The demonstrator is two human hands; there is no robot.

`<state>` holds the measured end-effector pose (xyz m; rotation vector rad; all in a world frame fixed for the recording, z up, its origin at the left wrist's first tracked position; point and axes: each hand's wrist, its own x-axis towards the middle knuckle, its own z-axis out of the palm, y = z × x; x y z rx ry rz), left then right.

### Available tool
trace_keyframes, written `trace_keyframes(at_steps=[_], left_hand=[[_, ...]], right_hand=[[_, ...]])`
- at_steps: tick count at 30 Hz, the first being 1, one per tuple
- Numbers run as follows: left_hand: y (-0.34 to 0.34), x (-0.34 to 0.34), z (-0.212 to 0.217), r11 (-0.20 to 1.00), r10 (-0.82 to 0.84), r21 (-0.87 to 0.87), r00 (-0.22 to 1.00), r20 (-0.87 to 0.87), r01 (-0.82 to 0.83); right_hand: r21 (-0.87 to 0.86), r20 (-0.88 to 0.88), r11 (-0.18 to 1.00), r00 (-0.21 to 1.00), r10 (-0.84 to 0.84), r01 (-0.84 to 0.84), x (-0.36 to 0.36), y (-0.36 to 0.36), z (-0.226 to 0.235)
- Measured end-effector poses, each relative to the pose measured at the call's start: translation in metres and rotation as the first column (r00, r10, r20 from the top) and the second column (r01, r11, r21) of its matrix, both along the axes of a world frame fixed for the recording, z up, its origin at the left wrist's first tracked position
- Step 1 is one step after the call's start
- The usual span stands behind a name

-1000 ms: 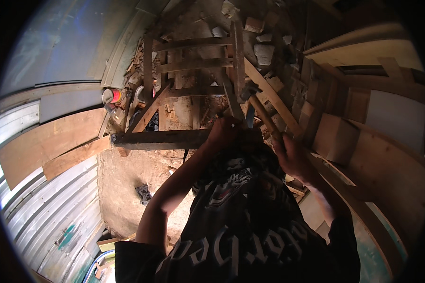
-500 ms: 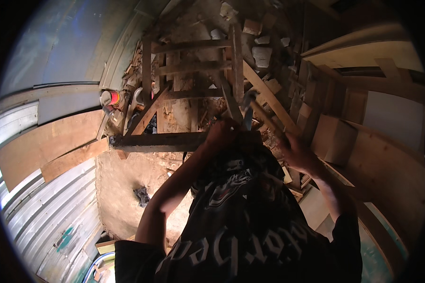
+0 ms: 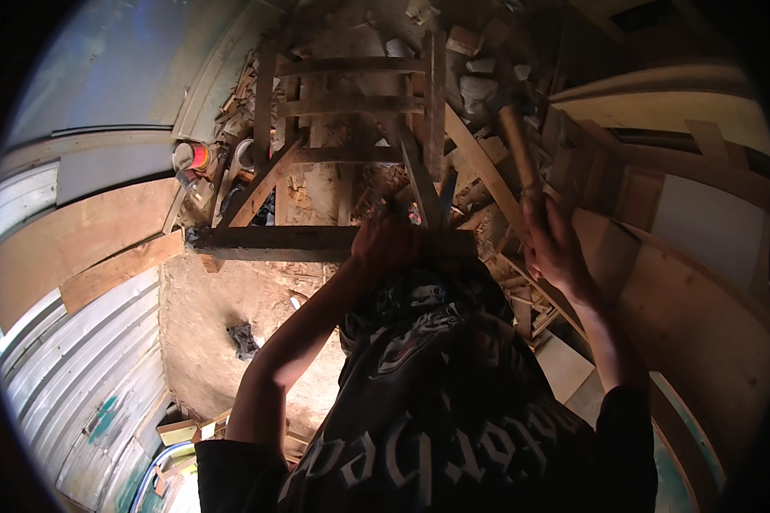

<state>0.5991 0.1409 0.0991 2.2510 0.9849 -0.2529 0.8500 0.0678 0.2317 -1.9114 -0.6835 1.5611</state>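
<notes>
My right hand [image 3: 553,244] is closed round the wooden handle of a hammer [image 3: 519,150], raised to the right of a wooden frame. The hammer's dark head, at the far end, is blurred. My left hand [image 3: 385,243] rests at the near beam [image 3: 274,243] of the frame, its fingers curled in shadow. Whatever they pinch, if anything, is hidden. Beyond the beam stand the frame's upright posts, several crosspieces [image 3: 351,106] and two slanting braces. The right brace [image 3: 419,175] meets the beam just beyond my left hand.
Wood scraps and pale stone lumps [image 3: 477,92] litter the floor around the frame. A can with a red and yellow band [image 3: 193,156] stands left. A loose board [image 3: 485,167] slants along the right. Corrugated metal [image 3: 85,376] lies lower left, and a dark rag [image 3: 243,340] on the floor.
My right hand has lifted the hammer up and away from the beam, its head swinging forward and right. My left hand has shifted slightly left along the beam.
</notes>
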Motion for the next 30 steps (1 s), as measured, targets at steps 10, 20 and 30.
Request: trace_keyframes(at_steps=[10,20,30], left_hand=[[-0.003,-0.003,-0.014,0.999,-0.044,0.023,0.997,0.062,0.043],[-0.008,-0.008,-0.015,0.999,-0.026,0.045,0.990,0.138,0.020],[0.004,0.003,-0.018,0.999,-0.043,-0.023,0.997,0.058,0.044]], right_hand=[[-0.096,-0.076,0.993,0.995,0.062,-0.069,0.011,0.006,0.013],[-0.124,-0.015,0.992,0.999,-0.037,0.035,-0.003,0.002,0.019],[-0.207,0.111,0.978,0.993,0.038,-0.014,0.014,-0.017,0.025]])
